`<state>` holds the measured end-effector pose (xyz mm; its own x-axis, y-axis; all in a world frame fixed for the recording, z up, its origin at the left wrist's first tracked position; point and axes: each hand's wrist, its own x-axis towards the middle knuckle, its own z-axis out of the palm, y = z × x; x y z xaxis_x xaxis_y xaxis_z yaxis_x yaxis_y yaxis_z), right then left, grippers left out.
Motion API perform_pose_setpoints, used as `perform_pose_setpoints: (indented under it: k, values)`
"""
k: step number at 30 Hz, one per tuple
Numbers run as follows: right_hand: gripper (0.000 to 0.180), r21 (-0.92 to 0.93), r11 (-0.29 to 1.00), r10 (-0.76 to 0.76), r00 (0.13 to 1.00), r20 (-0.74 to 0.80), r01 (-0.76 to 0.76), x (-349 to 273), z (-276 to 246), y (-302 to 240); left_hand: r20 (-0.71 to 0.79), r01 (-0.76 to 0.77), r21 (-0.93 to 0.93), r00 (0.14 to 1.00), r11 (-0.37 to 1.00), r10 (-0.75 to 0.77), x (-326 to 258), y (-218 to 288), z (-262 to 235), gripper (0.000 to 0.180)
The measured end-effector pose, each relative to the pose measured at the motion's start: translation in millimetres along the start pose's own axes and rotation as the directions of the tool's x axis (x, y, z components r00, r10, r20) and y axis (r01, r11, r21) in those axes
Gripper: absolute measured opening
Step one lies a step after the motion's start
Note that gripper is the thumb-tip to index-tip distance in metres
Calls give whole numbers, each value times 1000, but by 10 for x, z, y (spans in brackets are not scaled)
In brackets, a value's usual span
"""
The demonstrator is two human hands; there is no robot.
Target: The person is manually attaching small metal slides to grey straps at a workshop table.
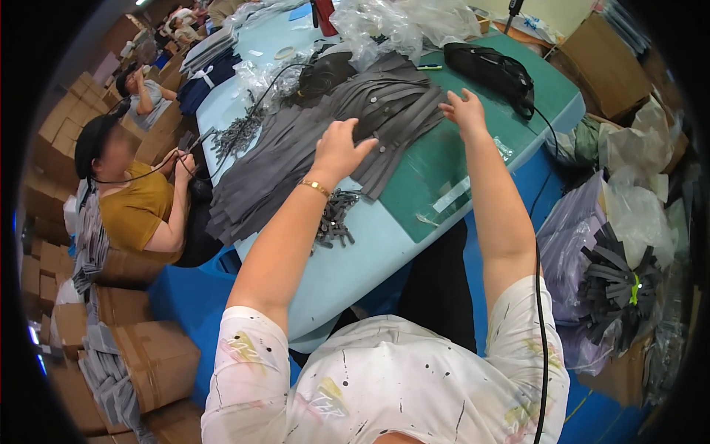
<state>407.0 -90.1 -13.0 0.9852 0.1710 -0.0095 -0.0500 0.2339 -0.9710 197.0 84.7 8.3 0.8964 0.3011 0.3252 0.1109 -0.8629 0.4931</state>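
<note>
Table (318,296): we see its pale blue near edge before the person's body.
Small dark pieces (336,222): we note a loose cluster close to that edge.
Left hand (340,152): unclenched, thumb apart from the fingers, nothing visible in its grip; we cannot tell whether it touches the strips beneath.
Right hand (467,115): fingers loosely bent, holding nothing we can see, above the green mat (436,200).
Grey strips (285,148): we find them heaped diagonally across table and mat.
Black pouch (492,70): on the mat, beyond the right hand.
Clear plastic bags (384,29): crumpled, beyond the strips.
</note>
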Motion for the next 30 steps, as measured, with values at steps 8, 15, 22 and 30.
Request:
perform_pose_setpoints:
  k: [8, 15, 22, 30]
  values:
    - [18, -215, 946, -29, 721, 692, 244, -1234, 390, 261, -267, 231, -194, 923, 953, -278, -1084, -636, -600, 34]
    - [13, -414, 478, -285, 583, 761, 774, -1658, 1073, 431, -260, 321, -458, 843, 829, -471, -1658, -570, -469, 23]
    - [6, -510, -45, -396, 453, 798, 859, -1565, 1251, 676, -369, 298, -405, 812, 865, -453, -1756, -538, -407, 23]
    - [6, -530, -107, -370, 461, 807, 841, -1624, 1270, 465, -425, 312, -147, 837, 939, -344, -1694, -500, -593, 41]
